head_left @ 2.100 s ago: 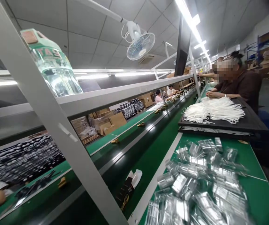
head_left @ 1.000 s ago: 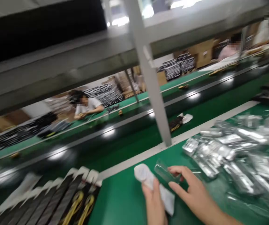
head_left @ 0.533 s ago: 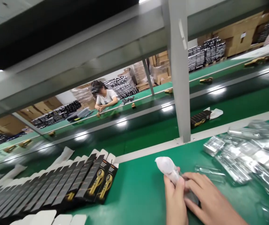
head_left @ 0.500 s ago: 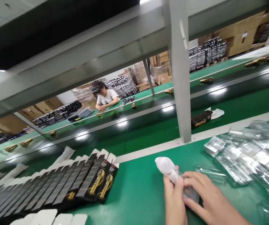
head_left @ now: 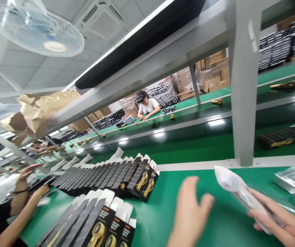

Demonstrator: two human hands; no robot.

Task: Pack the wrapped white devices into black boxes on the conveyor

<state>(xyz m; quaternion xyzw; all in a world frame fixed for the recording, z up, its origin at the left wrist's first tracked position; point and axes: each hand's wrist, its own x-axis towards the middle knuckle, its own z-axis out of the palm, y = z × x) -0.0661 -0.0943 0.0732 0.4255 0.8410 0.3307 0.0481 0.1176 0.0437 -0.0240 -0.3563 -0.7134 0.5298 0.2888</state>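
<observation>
My right hand (head_left: 283,219) is closed round the handle of a handheld fan (head_left: 236,185) wrapped in a white bag, its round head tilted up and to the left. A clear plastic tray (head_left: 278,199) shows just behind the wrapped handle; whether the hand also grips it I cannot tell. Over the green table (head_left: 160,223), my left hand (head_left: 191,212) is slightly blurred and holds nothing, thumb and fingers apart. To its left stand black boxes (head_left: 147,176) with a gold fan printed on them and white flaps up, and a nearer group of the same boxes (head_left: 98,223).
Clear plastic trays (head_left: 293,180) lie at the right edge. A grey post (head_left: 243,103) rises at the table's far edge, before a green conveyor (head_left: 198,144) carrying a black box (head_left: 282,137). A co-worker's arms (head_left: 21,209) reach in at left; another person (head_left: 148,106) sits across.
My left hand has let go of the wrapped fan and moved apart to the left. My right hand keeps the fan, now farther right. The view has swung left, showing the co-worker and nearer boxes.
</observation>
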